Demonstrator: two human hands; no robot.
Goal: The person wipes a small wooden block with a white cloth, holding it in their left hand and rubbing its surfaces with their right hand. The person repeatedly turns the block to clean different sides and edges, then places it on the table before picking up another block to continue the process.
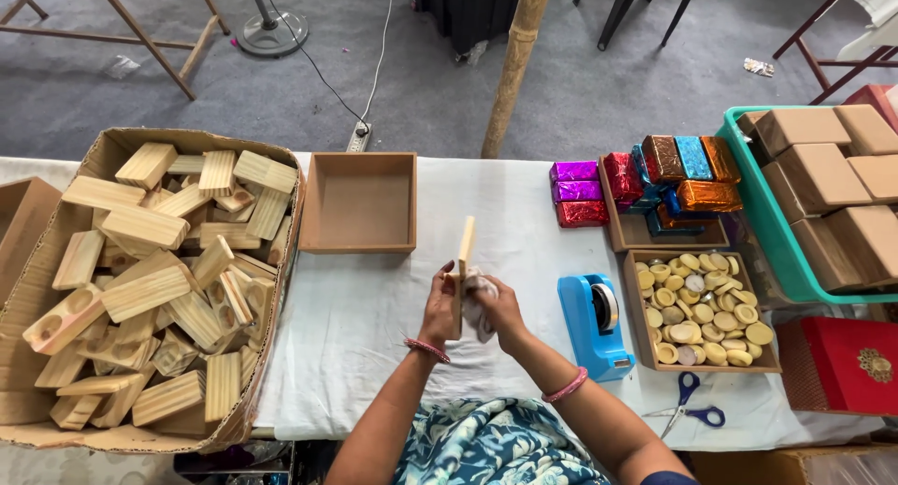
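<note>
The left hand [440,307] holds a flat wooden block [462,272] upright on edge above the surface's [374,307] near edge, grip closed around it. The right hand [499,309] presses a white cloth [479,296] against the block, between the cardboard box of wooden blocks [56,214] and blue tape dispenser [595,324].

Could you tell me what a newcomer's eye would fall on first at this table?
Probably the cardboard box heaped with pale wooden blocks at the left, then the shiny foil-wrapped bars at the upper right. In the middle, the left hand holds a wooden piece upright while the right hand presses a white cloth against it.
</note>
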